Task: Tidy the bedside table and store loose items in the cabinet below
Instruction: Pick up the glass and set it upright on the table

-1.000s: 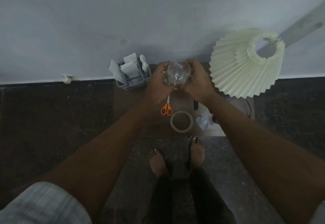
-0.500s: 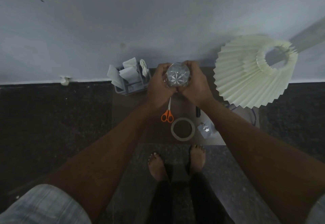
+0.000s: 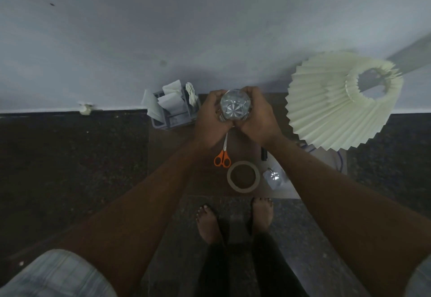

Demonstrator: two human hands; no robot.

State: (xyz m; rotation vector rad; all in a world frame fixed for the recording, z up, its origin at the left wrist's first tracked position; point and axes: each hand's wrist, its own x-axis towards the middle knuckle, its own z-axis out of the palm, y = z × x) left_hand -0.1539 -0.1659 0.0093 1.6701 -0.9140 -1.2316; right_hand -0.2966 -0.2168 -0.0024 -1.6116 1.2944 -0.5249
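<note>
A clear cut glass (image 3: 235,108) is held above the back of the brown bedside table (image 3: 177,170), its star-patterned base facing me. My left hand (image 3: 211,119) grips its left side and my right hand (image 3: 258,119) grips its right side. Below my hands, orange-handled scissors (image 3: 222,157) lie on the table. A ring of tape (image 3: 243,176) lies near the front edge. A second small clear glass piece (image 3: 274,176) sits to the right of the tape. The cabinet below the table is hidden.
A grey organiser (image 3: 173,119) with white papers stands at the table's back left. A pleated cream lampshade (image 3: 335,108) overhangs the right side. A small black object (image 3: 264,153) lies beside my right wrist. My bare feet (image 3: 233,219) stand on dark floor before the table.
Both hands keep hold of the glass. It has tipped so that its star-patterned base faces me more squarely. The table items have not moved.
</note>
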